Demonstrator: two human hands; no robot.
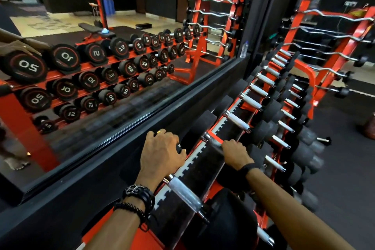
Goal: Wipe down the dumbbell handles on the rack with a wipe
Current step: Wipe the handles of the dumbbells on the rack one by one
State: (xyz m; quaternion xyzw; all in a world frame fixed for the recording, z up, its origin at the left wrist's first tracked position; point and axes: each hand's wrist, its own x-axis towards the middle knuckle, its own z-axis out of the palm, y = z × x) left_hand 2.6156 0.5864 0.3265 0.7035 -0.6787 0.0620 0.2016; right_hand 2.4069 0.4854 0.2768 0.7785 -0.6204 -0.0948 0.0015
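Note:
A red dumbbell rack [218, 135] runs away from me along a mirror wall, carrying black dumbbells with silver handles. My right hand [236, 155] grips the handle [213, 143] of the second dumbbell on the top tier, fingers curled round it. No wipe shows in that hand; the fingers hide whatever lies under them. My left hand [162, 153] rests with spread fingers on the black head of that same dumbbell [189, 138] beside the mirror. The nearest handle [184, 194] lies bare just in front of my wrists. Further silver handles [237, 122] line up beyond.
The mirror [121, 57] on the left reflects the rack, numbered dumbbell ends and a bench. A second red rack [332, 50] with curl bars stands at the far right. A water bottle [244, 49] stands on the mirror ledge. Black rubber floor lies to the right.

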